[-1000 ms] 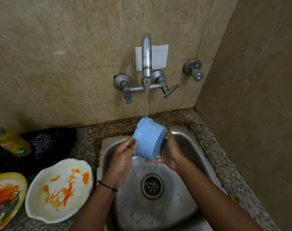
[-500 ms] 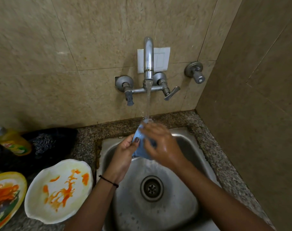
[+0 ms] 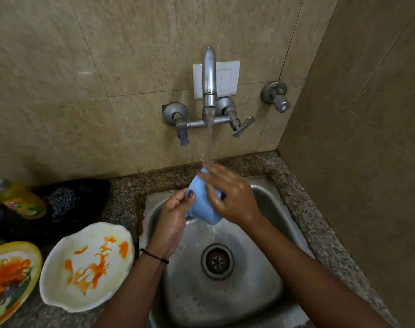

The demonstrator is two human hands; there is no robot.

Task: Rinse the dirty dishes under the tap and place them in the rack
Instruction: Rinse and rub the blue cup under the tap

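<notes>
Blue bowl (image 3: pixel 200 209), tilted under running water (image 3: pixel 210 138), left fingers (image 3: pixel 189 194) gripping rim, right fingers (image 3: pixel 213 177) spread over it

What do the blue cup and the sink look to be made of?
Blue cup: probably plastic. It has an even pale blue colour and a soft, dull sheen with no sharp glare, though glazed ceramic cannot be ruled out.
Sink: metal, likely stainless steel. It is brushed grey with muted reflections and water spots.

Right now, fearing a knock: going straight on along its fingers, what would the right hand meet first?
The right hand, lying across the blue bowl, would probably meet the granite ledge; depth unclear.
</notes>
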